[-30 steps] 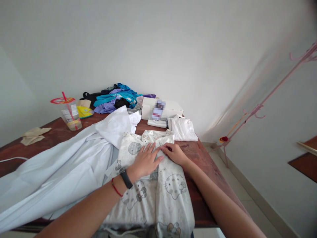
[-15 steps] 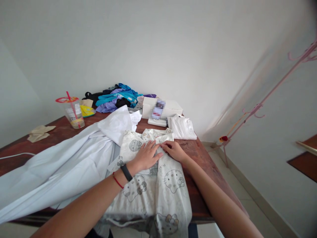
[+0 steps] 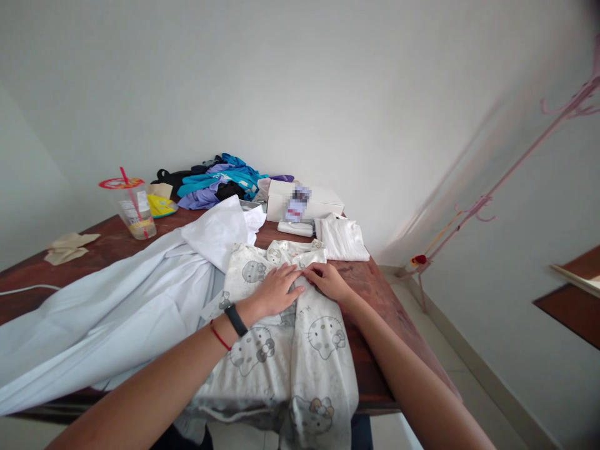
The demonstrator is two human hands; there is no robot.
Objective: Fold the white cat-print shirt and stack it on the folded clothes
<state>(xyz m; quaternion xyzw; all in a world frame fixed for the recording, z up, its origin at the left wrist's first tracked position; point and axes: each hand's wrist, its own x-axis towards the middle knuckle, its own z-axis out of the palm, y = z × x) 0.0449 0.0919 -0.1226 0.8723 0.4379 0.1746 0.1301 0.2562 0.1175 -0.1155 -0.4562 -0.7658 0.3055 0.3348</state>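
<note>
A white garment printed with cartoon cats [image 3: 300,350] lies on the dark wooden table [image 3: 375,300], its lower end hanging over the near edge. My left hand [image 3: 276,291] rests flat on it near the collar, fingers stretched out. A black band and a red string circle that wrist. My right hand [image 3: 328,281] lies beside it on the same cloth, fingertips meeting the left hand's, fingers slightly curled and pressed on the fabric.
A pale blue shirt [image 3: 112,312] spreads over the table's left. At the back stand a plastic cup with a red straw [image 3: 134,212], a heap of blue and purple clothes [image 3: 220,184], a white box [image 3: 304,200] and a folded white cloth [image 3: 342,240]. A beige rag [image 3: 68,247] lies far left.
Both hands have slid slightly away from me along the cat-print garment, staying together near its collar. The view has shifted a little.
</note>
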